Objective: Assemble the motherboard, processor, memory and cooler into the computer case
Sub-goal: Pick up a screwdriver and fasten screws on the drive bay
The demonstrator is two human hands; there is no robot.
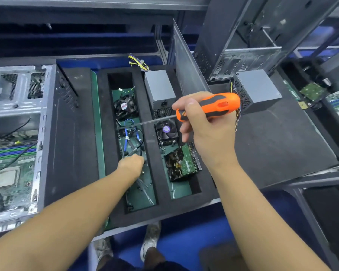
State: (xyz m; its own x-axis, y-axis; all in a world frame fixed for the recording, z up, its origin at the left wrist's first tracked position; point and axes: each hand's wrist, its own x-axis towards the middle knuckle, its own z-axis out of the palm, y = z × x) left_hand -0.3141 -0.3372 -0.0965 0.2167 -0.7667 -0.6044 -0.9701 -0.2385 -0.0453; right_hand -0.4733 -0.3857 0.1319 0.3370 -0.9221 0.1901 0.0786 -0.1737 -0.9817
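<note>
The open computer case (53, 122) lies at the left, with the green motherboard (10, 173) and its processor socket inside. My right hand (205, 133) grips an orange and black screwdriver (209, 106), its shaft pointing left over the foam tray. My left hand (131, 165) reaches down into the tray's left compartment (140, 196), its fingers curled among small parts and cables; what they pinch is hidden. A black cooler fan (125, 106) sits at the back of that compartment. A second cooler (166, 131) lies in the right compartment.
The black foam tray (155, 153) also holds blue cables (128, 132), a hard drive (181, 163) and a grey power supply (160, 90). Another power supply (258, 89) and an upright case (243, 36) stand at the right. My feet show below the bench edge.
</note>
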